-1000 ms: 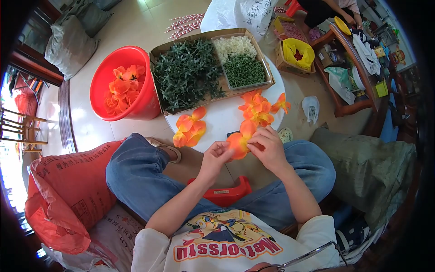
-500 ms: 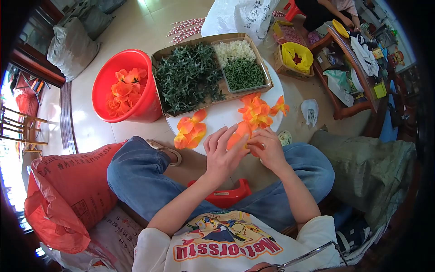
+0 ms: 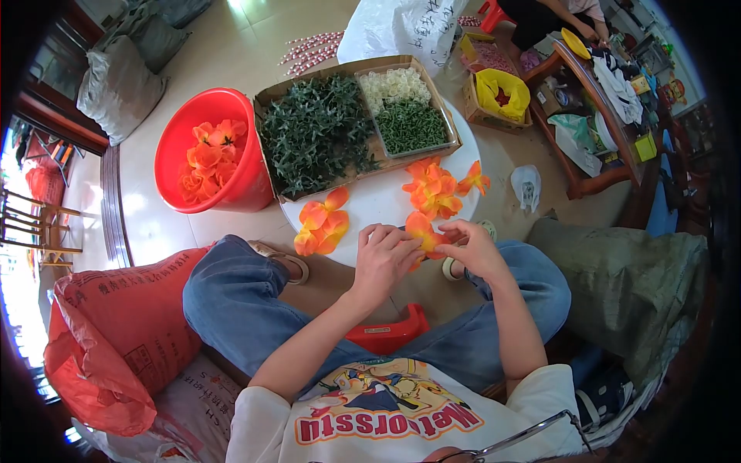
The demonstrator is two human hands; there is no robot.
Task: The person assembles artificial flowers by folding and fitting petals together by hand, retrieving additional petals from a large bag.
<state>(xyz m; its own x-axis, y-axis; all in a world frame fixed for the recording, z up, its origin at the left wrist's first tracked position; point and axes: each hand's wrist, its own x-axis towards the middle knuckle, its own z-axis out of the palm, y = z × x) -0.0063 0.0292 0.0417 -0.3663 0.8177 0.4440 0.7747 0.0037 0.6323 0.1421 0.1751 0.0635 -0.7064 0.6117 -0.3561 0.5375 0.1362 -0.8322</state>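
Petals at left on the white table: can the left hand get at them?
Likely yes: the petals lie uncovered left of the left hand, nothing between, though it is busy at an orange flower.

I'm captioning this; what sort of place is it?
Probably a small artificial-flower workshop: a red bucket holds orange flowers, a cardboard box holds green foliage, and orange petals lie on a white table.

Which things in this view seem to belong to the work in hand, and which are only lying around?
Likely in the work:
orange petals at the left hand and right hand
petal clusters on the white table
orange flowers in the red bucket
perhaps green leaves in the cardboard box

Apparently just lying about:
red sack
grey-green sack
small plastic bag
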